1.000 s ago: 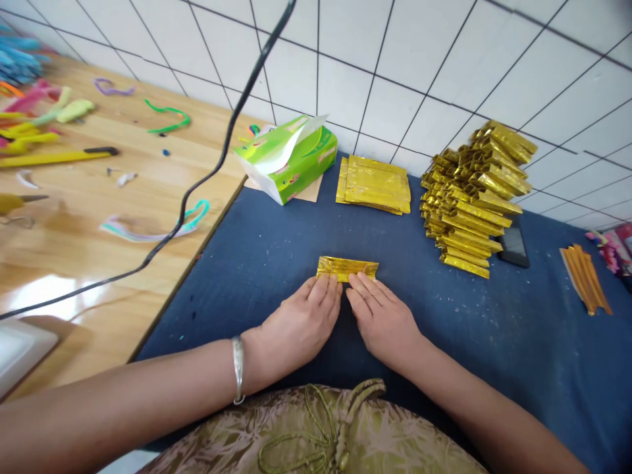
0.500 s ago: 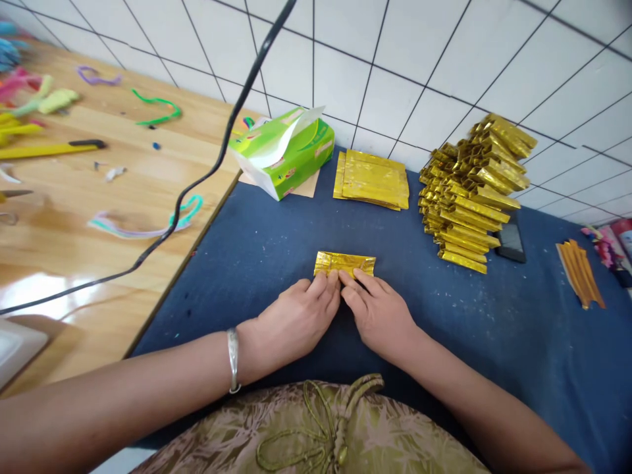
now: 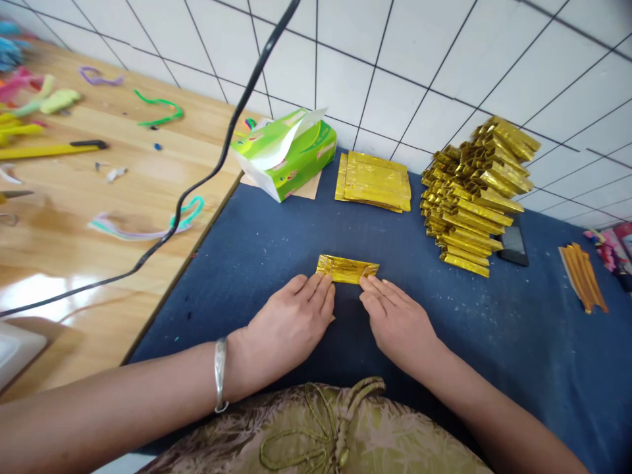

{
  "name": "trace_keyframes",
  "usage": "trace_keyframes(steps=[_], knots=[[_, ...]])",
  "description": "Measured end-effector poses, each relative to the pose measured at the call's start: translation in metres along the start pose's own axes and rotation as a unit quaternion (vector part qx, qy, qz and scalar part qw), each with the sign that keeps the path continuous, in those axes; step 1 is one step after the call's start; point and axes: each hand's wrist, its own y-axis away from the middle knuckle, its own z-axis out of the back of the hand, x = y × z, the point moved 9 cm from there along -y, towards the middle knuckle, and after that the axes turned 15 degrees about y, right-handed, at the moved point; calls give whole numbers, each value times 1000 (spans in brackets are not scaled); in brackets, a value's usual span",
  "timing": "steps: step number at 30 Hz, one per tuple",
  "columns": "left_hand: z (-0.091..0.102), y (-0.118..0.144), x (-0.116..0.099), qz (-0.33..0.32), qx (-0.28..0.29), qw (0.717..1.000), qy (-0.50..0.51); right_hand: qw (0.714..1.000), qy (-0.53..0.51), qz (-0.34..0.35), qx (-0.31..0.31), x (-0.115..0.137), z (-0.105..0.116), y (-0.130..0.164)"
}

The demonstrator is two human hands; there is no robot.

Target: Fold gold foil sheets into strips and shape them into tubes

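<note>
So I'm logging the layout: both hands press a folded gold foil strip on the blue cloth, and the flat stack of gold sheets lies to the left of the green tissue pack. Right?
Not quite. In the head view the flat stack of gold sheets lies to the right of the green tissue pack, not the left. The rest holds: left hand and right hand press the folded gold foil strip on the blue cloth.

Both arms come in bare to the elbow, no sleeves showing. There's a silver bangle [image 3: 220, 375] on the left wrist, smooth and narrow, catching the light. The left hand [image 3: 286, 326] and right hand [image 3: 399, 322] carry no rings, nails short and plain. Down at the bottom edge, a garment [image 3: 316, 431] in olive-gold fabric with a pale leafy pattern, and on its front a knotted cord fastening [image 3: 340, 421], looped, same olive tone.
</note>
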Motion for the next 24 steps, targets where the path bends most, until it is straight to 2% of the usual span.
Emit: trace_keyframes(steps=[12, 19, 24], knots=[[-1, 1, 3, 3, 8, 1000, 7, 999, -49, -7, -1, -11, 1, -1], [1, -3, 12, 9, 36, 996, 76, 996, -83, -14, 18, -21, -4, -3], [7, -7, 23, 2, 9, 994, 113, 998, -58, -12, 9, -12, 6, -1]])
